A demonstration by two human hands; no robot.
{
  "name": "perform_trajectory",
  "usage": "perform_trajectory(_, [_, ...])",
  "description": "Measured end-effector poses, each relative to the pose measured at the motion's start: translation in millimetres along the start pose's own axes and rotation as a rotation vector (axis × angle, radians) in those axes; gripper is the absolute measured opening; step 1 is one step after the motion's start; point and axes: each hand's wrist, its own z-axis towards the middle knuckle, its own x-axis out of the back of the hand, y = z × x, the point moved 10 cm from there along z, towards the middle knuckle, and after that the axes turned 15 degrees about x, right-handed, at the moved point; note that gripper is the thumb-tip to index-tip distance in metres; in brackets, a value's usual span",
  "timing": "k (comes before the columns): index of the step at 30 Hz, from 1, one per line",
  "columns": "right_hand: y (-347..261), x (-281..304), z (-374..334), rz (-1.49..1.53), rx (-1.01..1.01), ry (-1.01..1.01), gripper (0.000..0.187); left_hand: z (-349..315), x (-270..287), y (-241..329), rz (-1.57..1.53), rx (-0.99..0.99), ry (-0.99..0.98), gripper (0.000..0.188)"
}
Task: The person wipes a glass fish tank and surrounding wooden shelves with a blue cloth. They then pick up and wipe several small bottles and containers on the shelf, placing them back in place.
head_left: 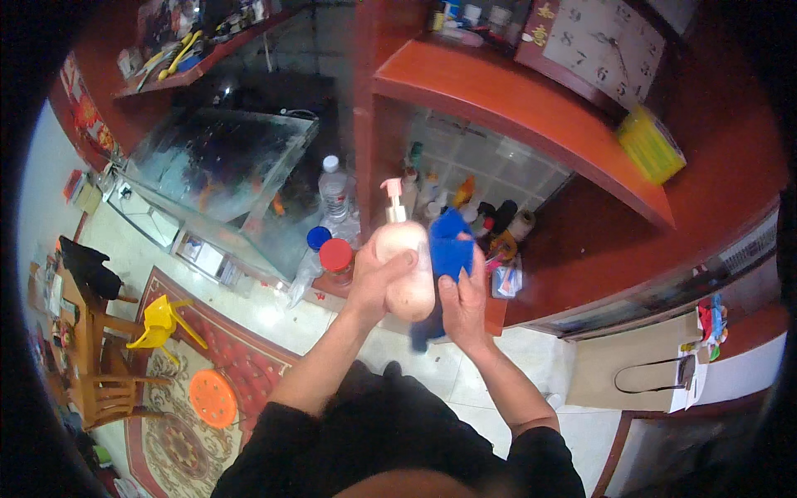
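Observation:
In front of me, my left hand (378, 282) grips a pale pink pump bottle (402, 241) with a pink pump head; the thumb lies across its front. The bottle is held nearly upright. My right hand (465, 300) pinches a blue cloth (451, 245) close against the bottle's right side. Part of the cloth hangs below the hand. Just left of my left hand stands a jar with a red lid (336, 256), and behind it a jar with a blue lid (318, 238). A clear plastic bottle (334, 191) with a white cap stands farther back.
A glass fish tank (224, 166) is at the left. Several bottles (498, 220) crowd the niche under the red-brown shelf (498, 91), which holds a clock (598, 46) and a yellow box (652, 145). An orange stool (212, 398) and a yellow chair (159, 324) stand on the rug.

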Motion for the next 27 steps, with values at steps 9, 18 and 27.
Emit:
perform_trajectory(9, [-97.4,-94.5,9.8,-0.031,0.418,-0.536,0.036,-24.5,42.3,33.2,-0.167,-0.318,-0.138,0.045])
perform_trajectory(18, [1.9,-150.3,-22.0,0.546,-0.361,-0.181,0.054,-50.1,84.5,10.7,0.054,-0.255,0.451,0.040])
perform_trajectory(27, [-8.2,-185.6,-81.7,1.359,-1.071,-0.014,0.055,-96.2,65.5,55.5,0.528,-0.950,0.493,0.043])
